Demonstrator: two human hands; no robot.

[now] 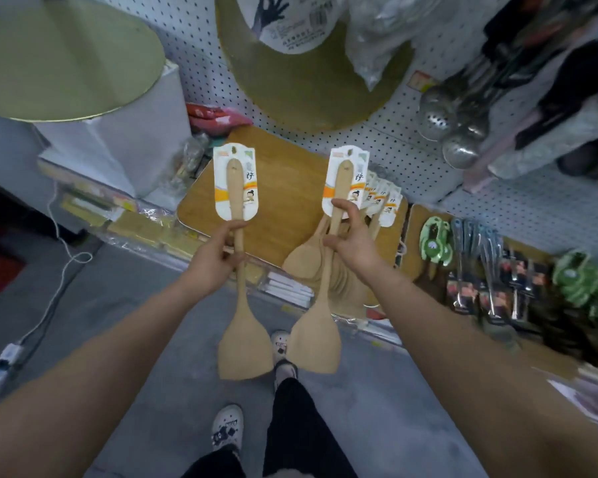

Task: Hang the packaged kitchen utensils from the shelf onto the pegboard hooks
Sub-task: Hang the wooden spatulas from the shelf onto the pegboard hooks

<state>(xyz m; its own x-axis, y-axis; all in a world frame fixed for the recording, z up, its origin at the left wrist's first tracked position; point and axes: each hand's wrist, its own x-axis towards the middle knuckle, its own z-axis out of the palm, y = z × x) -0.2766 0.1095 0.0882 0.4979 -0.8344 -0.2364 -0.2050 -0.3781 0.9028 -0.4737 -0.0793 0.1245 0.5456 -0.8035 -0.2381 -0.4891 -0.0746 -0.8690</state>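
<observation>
I hold two wooden spatulas, each with a white and orange card at the handle top. My left hand [218, 251] grips the handle of the left spatula [242, 346], blade hanging down. My right hand [351, 236] pinches the handle of the right spatula [315, 343] just under its card. Behind the right one, several more carded spatulas [382, 201] hang in a row from a hook on the white pegboard [387, 132]. The hook itself is hidden by the cards.
A wooden cutting board [280, 188] leans on the shelf behind the spatulas. Metal ladles [453, 132] hang at upper right, green peelers [435, 243] and dark packaged tools [497, 281] further right. Round gold boards [66, 60] hang above. A white cable [59, 236] lies on the floor at left.
</observation>
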